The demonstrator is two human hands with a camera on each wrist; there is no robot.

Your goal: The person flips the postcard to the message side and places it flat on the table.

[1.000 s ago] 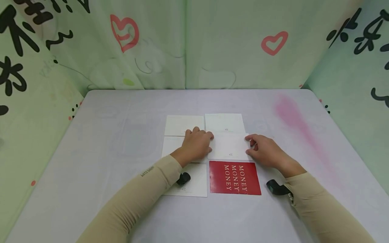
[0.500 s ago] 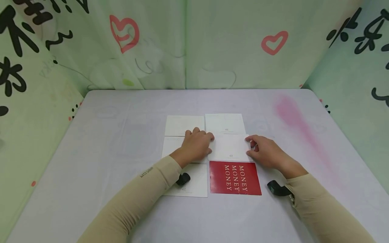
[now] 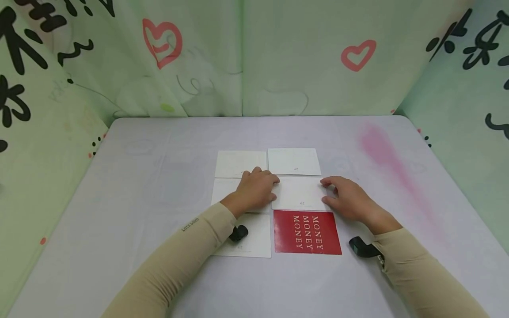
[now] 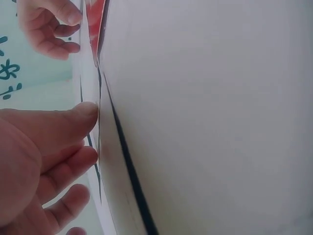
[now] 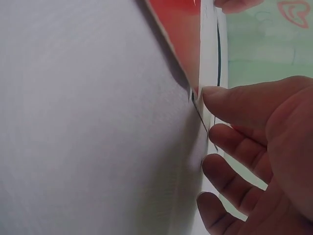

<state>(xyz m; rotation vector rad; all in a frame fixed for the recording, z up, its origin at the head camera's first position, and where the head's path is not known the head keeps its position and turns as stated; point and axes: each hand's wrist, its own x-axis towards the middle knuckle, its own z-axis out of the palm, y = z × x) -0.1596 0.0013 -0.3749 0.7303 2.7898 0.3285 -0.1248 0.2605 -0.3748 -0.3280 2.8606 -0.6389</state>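
Several cards lie flat in two columns on the table. The white card in the middle of the right column lies between the hands. My left hand rests over the left column, its thumb and fingertips at that card's left edge. On the other side, my right hand has its thumb and index fingertip at the card's right edge, fingers loosely bent. Just nearer is a red card printed with "MONEY" in white. In the right wrist view the right thumb is by the red card's corner.
Other white cards are at the far right, far left and near left, with one partly hidden under the left hand. A white cloth with a pink stain covers the table. Green curtains enclose it.
The middle right white card has slid slightly toward the person, and a thin gap now shows behind it. The right fingers have loosened a little at its edge. The left hand stays nearly still.
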